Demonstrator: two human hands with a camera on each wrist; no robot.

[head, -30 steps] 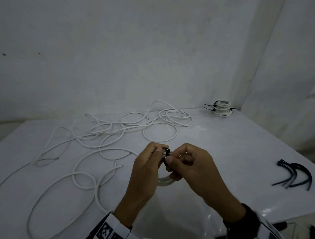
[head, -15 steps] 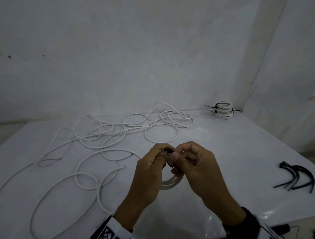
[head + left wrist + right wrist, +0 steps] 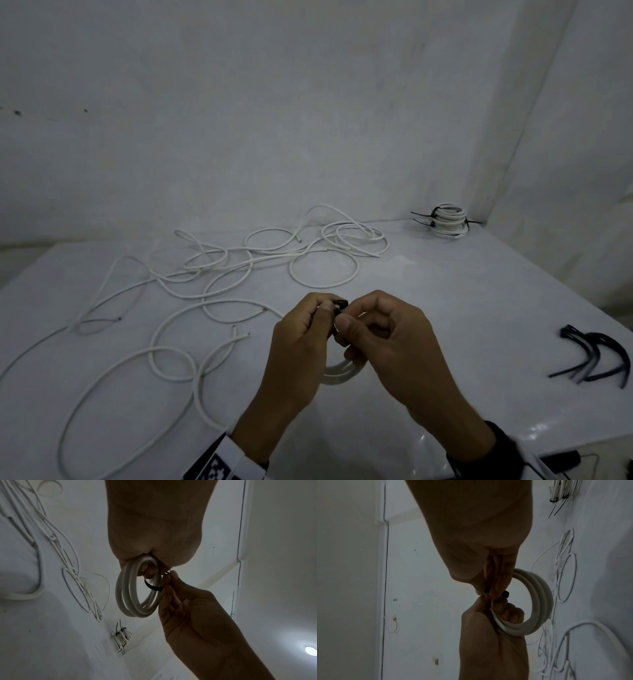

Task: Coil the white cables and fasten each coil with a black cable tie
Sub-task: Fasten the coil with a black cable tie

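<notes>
Fastening is in hand: above the near worktop (image 3: 445,301), the left hand (image 3: 301,346) grips the white coil (image 3: 135,596) while the right hand (image 3: 387,342) pinches the black cable tie (image 3: 152,587) looped round it. Next, probably, the tail needs threading and pulling snug.

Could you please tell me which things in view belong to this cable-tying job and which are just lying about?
Job:
- small white cable coil in left hand
- black cable tie pinched by right hand
- loose white cables
- spare black cable ties
- finished tied coils

Lying about:
- white table
- ceiling light
</notes>
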